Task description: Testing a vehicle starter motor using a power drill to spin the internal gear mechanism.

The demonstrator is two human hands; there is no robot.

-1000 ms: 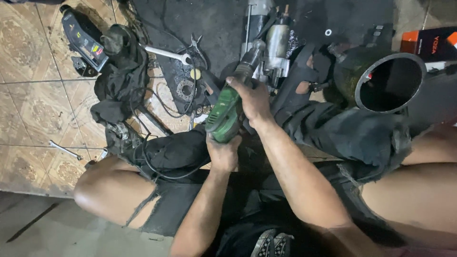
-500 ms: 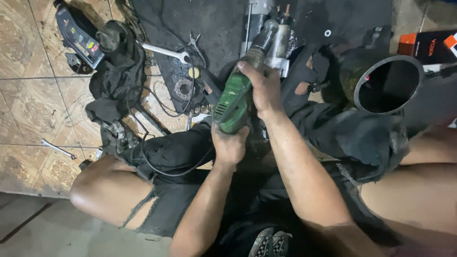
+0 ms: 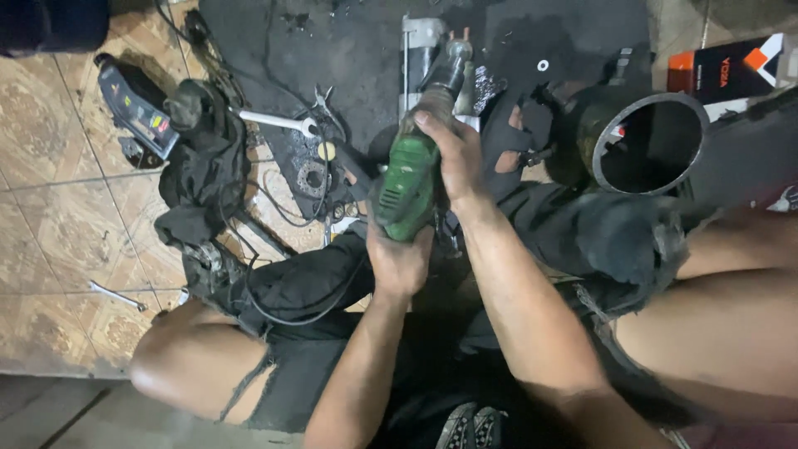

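Note:
A green corded power drill (image 3: 409, 179) points away from me, its grey nose (image 3: 449, 66) over a metal part (image 3: 420, 41) on a dark mat. My left hand (image 3: 399, 258) grips the drill's rear end from below. My right hand (image 3: 453, 154) wraps over the top and right side of its body. Both hands are grimy. The drill's black cord (image 3: 291, 312) loops across my left thigh.
A large black pipe (image 3: 644, 141) lies open-ended at the right. Wrenches (image 3: 274, 122), a washer and small parts lie left of the drill. A dark bottle (image 3: 133, 104) and black rags (image 3: 204, 179) sit on the tiled floor; a small wrench (image 3: 116, 295) lies lower left.
Both hands have carried the drill forward and up, so its nose now reaches the metal part. The view has shifted slightly with it.

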